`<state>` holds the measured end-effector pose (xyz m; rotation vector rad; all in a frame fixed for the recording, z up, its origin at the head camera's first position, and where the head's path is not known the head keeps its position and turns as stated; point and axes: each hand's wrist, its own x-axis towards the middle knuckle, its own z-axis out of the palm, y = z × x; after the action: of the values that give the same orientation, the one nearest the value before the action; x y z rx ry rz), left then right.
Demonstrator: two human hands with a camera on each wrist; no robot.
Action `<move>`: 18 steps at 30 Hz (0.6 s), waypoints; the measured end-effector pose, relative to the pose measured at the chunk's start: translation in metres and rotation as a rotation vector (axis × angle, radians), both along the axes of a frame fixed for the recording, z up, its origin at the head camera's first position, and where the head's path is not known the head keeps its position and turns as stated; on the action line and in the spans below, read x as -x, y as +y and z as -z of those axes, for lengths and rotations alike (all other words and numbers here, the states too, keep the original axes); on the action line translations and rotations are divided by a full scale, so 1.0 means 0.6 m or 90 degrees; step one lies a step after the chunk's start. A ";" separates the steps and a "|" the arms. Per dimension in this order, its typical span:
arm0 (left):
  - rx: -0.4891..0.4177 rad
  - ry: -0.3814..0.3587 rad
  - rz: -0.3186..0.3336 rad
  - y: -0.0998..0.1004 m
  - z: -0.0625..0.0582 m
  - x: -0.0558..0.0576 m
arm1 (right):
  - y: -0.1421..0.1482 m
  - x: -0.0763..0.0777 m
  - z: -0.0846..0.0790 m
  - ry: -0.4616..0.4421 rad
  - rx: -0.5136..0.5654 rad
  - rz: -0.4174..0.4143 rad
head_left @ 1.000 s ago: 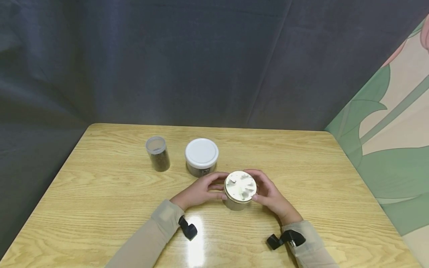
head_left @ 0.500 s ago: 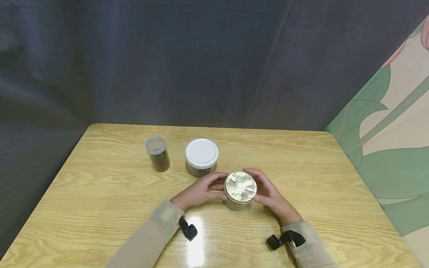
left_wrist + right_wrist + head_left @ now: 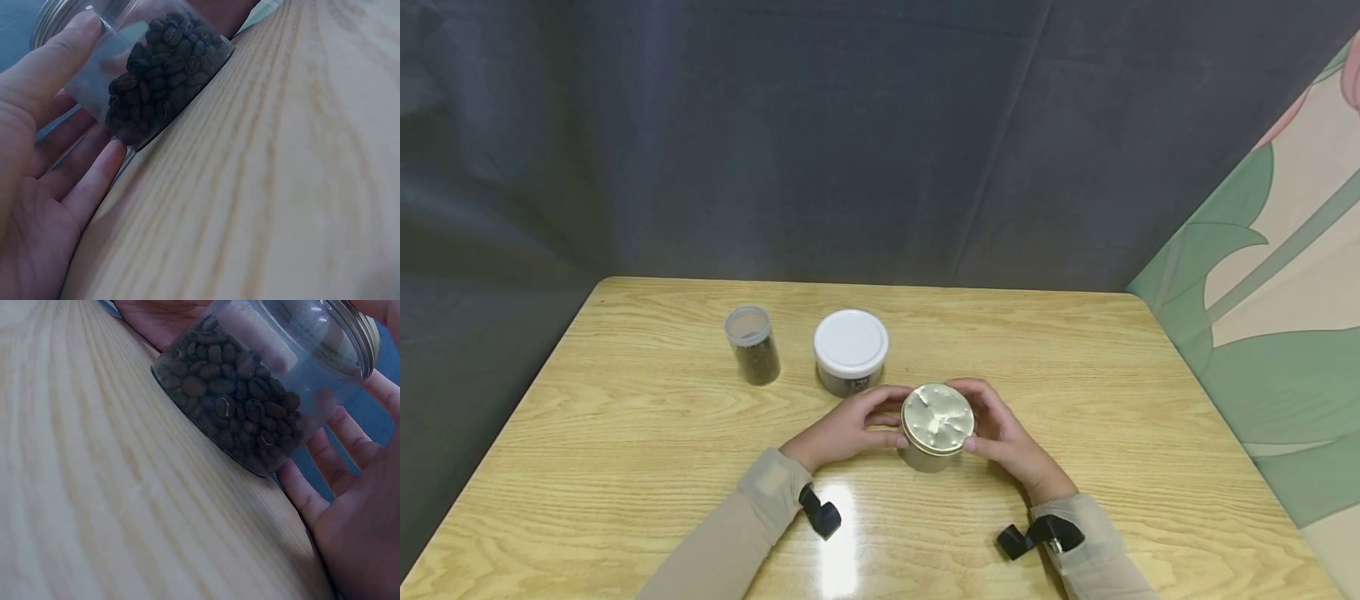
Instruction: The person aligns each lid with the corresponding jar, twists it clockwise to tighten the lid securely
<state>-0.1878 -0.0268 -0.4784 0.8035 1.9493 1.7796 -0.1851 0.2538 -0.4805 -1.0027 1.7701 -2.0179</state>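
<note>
A clear jar of coffee beans stands upright on the table under a shiny, gold-rimmed top that looks creased. My left hand holds the jar from its left side, thumb near the front and fingers reaching round behind. From the right, my right hand holds it too, its thumb at the edge of the top. In the left wrist view the beans fill the lower part of the jar, and the left thumb lies along the wall below the rim. The head view hides most of the jar's sides.
Behind my left hand stands a wide jar with a white lid. Further left is a narrow clear canister with dark contents. A dark curtain hangs at the wooden table's back edge, and a leaf-patterned cloth lies right.
Both hands stay around the jar in almost the same place. The glare and creases on the shiny top look different from frame to frame. The other two containers have not moved.
</note>
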 end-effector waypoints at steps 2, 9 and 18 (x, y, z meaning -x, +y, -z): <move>-0.001 0.001 0.001 0.000 -0.001 0.000 | 0.000 0.001 0.001 0.008 -0.002 0.008; 0.008 -0.002 -0.001 0.000 -0.004 -0.001 | -0.001 -0.002 -0.003 0.001 -0.014 0.018; 0.010 0.000 -0.003 0.001 -0.003 0.000 | 0.000 0.000 -0.003 0.014 -0.026 0.004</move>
<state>-0.1876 -0.0264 -0.4763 0.7938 1.9635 1.7656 -0.1848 0.2536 -0.4786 -1.0119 1.8207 -1.9729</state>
